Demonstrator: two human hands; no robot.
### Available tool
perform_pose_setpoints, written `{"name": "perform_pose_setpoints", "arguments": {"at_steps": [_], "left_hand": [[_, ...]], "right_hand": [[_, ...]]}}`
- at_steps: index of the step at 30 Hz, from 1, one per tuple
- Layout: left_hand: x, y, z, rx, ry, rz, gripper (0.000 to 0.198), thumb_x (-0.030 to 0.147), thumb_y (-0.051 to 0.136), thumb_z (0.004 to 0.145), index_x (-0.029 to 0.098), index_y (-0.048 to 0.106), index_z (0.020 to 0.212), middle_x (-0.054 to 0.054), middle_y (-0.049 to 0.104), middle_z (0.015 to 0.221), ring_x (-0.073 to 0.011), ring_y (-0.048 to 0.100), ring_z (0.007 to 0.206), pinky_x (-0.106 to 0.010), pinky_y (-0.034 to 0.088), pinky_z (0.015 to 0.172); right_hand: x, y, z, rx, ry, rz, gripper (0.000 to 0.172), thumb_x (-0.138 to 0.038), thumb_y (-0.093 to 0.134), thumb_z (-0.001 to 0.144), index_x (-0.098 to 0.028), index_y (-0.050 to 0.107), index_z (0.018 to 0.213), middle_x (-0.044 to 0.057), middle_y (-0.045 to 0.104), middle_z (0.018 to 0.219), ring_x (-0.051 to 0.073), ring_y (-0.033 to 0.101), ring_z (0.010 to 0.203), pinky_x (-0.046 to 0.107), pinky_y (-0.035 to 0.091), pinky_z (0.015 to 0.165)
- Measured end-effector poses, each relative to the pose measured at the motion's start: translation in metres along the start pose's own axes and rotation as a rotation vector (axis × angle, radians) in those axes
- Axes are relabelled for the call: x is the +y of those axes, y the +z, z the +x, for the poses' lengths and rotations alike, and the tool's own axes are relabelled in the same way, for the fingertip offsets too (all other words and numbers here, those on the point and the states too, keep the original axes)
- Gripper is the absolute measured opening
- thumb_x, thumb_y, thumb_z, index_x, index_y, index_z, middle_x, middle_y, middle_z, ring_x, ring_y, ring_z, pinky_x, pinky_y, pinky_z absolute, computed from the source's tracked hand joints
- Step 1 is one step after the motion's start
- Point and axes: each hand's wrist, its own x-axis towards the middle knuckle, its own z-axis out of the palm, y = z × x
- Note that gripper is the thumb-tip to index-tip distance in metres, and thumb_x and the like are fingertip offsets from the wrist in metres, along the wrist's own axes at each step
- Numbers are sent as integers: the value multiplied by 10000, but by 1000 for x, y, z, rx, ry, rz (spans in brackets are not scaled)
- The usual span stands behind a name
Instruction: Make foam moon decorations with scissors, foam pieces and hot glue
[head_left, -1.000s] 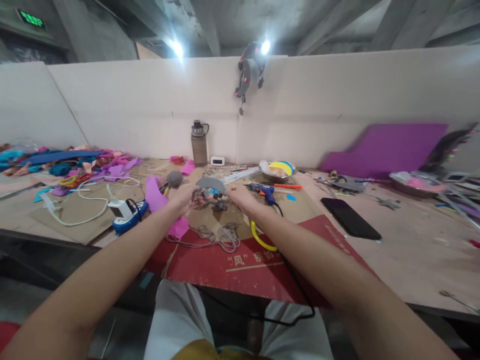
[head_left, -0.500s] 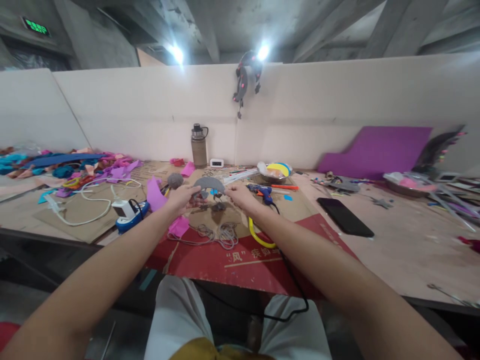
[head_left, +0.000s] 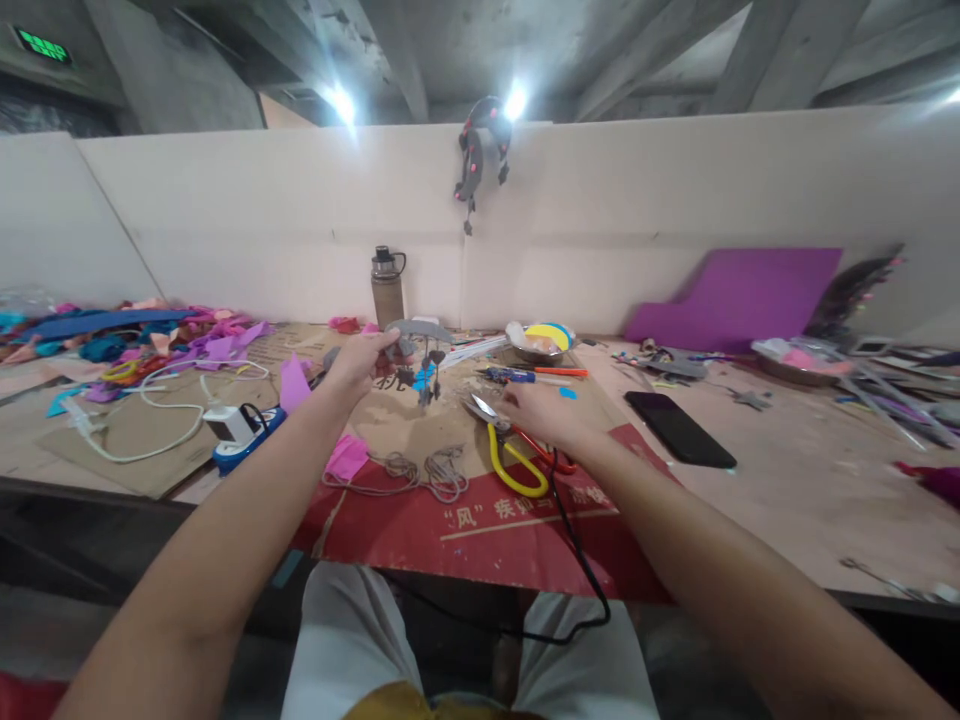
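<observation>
both arms are bare and stretched forward, slanting inward from the lower corners. the left arm (head_left: 232, 545) runs up to a left wrist (head_left: 337, 390) that looks nearly straight; the left grip (head_left: 365, 362) is raised, with thumb and forefinger brought together in a pinch and aimed inward. the right arm (head_left: 697, 560) comes in from the other side, its right wrist (head_left: 574, 435) lower in view. the right grip (head_left: 531, 412) is turned back-up, fingers bent downward, the fingertips too hidden to read. the two grips stand apart.
</observation>
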Motion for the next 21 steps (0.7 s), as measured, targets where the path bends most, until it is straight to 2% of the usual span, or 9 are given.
{"name": "perform_pose_setpoints", "arguments": {"at_steps": [2,4,8,11,16,18,21], "left_hand": [[1,2,4,3,23,-36,92,209,622,836,123,642,810,-56,708,674,-147,687,543,-163,414,381],[-1,3,8,3,35,-61,91,208,625,835,120,643,822,-52,710,689,-142,684,543,-167,413,385],[-9,-2,13,7,40,-69,101,224,643,829,123,646,830,-52,711,691,-135,675,548,-179,433,422],[-14,-8,15,8,48,-52,92,219,636,829,128,648,823,-50,704,670,-135,666,551,-191,447,451],[-13,-11,10,19,80,-14,130,255,629,838,129,645,809,-58,706,686,-143,661,570,-208,430,460],[-10,-11,8,22,99,-24,150,276,648,828,128,641,805,-53,706,699,-142,662,586,-211,437,481],[-8,-11,5,17,142,-47,158,282,659,819,125,639,807,-44,702,702,-131,658,589,-203,430,489]], "right_hand": [[1,0,-17,-121,-51,-205,244,-341,557,852,-126,665,813,135,672,821,196,599,705,271,362,605],[-3,0,-29,-168,-79,-323,279,-351,569,854,-105,670,938,183,670,949,238,632,816,286,402,664],[-10,-2,-33,-233,-73,-359,330,-314,586,834,-99,640,1079,202,670,1025,272,649,921,303,438,730],[-8,2,-28,-276,-76,-333,328,-266,615,774,-115,637,1064,186,693,995,287,661,915,306,438,713],[5,15,-21,-175,0,-385,287,-227,529,820,-82,637,1043,205,687,948,293,663,823,317,416,648],[11,16,-19,-83,7,-324,308,-176,508,828,-95,632,1099,191,680,986,265,653,838,296,413,661],[15,12,-18,79,-59,-143,439,-110,497,808,-145,609,1231,146,676,1008,224,628,863,270,420,718]]}}
